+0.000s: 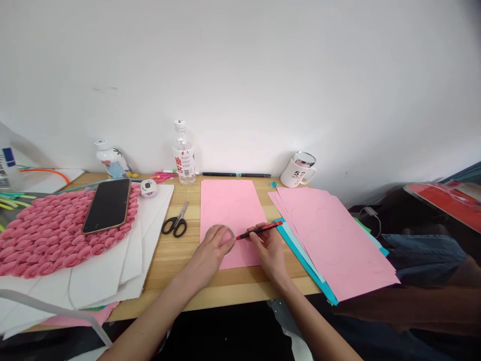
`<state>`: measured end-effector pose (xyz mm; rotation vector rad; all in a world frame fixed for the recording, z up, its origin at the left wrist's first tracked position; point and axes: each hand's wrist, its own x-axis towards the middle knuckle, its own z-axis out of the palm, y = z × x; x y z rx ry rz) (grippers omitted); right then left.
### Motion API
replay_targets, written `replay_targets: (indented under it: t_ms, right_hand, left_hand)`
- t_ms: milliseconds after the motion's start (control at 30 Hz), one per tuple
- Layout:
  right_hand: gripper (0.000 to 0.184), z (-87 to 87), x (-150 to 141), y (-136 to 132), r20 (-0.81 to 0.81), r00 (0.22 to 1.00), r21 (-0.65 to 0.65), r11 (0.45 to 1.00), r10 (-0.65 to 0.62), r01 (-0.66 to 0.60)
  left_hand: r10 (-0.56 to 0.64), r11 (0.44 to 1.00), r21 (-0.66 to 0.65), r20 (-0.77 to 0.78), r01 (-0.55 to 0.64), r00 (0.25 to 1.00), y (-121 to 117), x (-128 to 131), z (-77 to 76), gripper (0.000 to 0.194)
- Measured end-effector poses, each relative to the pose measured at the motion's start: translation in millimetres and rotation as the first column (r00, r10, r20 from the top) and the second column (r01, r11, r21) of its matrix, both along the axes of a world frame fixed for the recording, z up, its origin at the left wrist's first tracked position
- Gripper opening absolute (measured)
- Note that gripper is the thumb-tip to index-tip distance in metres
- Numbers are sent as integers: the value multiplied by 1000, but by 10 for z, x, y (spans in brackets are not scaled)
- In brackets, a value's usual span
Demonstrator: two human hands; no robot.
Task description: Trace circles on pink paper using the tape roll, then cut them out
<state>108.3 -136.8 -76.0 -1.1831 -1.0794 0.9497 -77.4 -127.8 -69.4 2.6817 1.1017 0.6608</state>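
A pink sheet of paper (240,200) lies in front of me, with faint round outlines drawn on it. My left hand (215,245) presses a round, see-through disc (230,244) with a dark rim onto the sheet's lower left part. Its fingers cover much of the disc, so I cannot tell whether it is a lid or a plate. In my right hand (269,250) is a red and black pen (265,228), gripped between thumb and fingers. The pen slants, its tip down at the disc's right edge.
Black-handled scissors (176,223) lie left of the sheet. Farther left, a phone (107,205) rests on pink paper rosettes (48,225). A water bottle (185,155), black pens (236,174) and a white mug (295,173) line the wall. Pink sheets (338,240) overhang the table at right.
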Motion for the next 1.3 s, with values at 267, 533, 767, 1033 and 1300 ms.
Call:
replay_targets:
  t_ms: [267, 533, 767, 1033, 1300]
  right_hand:
    - [29, -14, -45, -220, -73, 996, 9, 998, -57, 58]
    - [24, 28, -33, -222, -9, 999, 75, 996, -52, 53]
    - [18, -26, -79, -251, 54, 998, 86, 996, -39, 34]
    - [8, 27, -150, -390, 345, 934, 225, 974, -91, 12]
    - [11, 45, -246, -529, 461, 874, 342, 940, -157, -12]
  left_hand:
    - [-3, 997, -71, -45, 0, 999, 22, 17, 141, 23]
    - [-63, 951, -305, -56, 43, 996, 134, -106, 444, 30]
    - [-74, 946, -320, -37, 58, 997, 174, -116, 442, 36]
    - [-130, 956, -279, -125, 90, 984, 225, -139, 309, 37]
    - [-133, 943, -326, -196, 63, 972, 234, -113, 400, 39]
